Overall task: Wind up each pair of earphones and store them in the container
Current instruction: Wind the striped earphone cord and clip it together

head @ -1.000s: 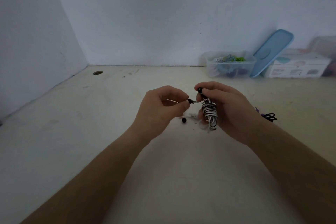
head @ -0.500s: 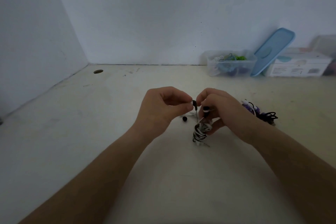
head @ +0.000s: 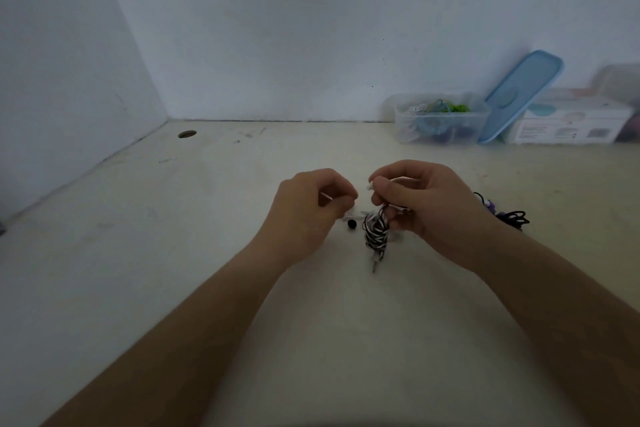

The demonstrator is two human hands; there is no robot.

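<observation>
Now I see both forearms reaching in from the near edge, hands raised just above the worktop [head: 173,253] and close together without touching. The left hand [head: 308,211] is curled knuckles-up, thumb against the fingertips, pinching a pale strand [head: 325,197]; I cannot tell whether it belongs to the same pair. The right hand [head: 426,204] is curled too, gripping the earphones [head: 375,234] by the top of their black-and-white wound bundle, which hangs under its fingers with the plug [head: 375,263] pointing down near the worktop. A small white end [head: 370,185] sticks out at its fingertips.

Compared with half a second ago, the black bud that sat between the two hands is gone from sight and the white end shows instead; the gap between the hands is a little wider. The bundle hangs much as before.

The container [head: 440,118] stands well apart against the back wall, open, with its blue lid [head: 519,94] leaning beside it.
</observation>
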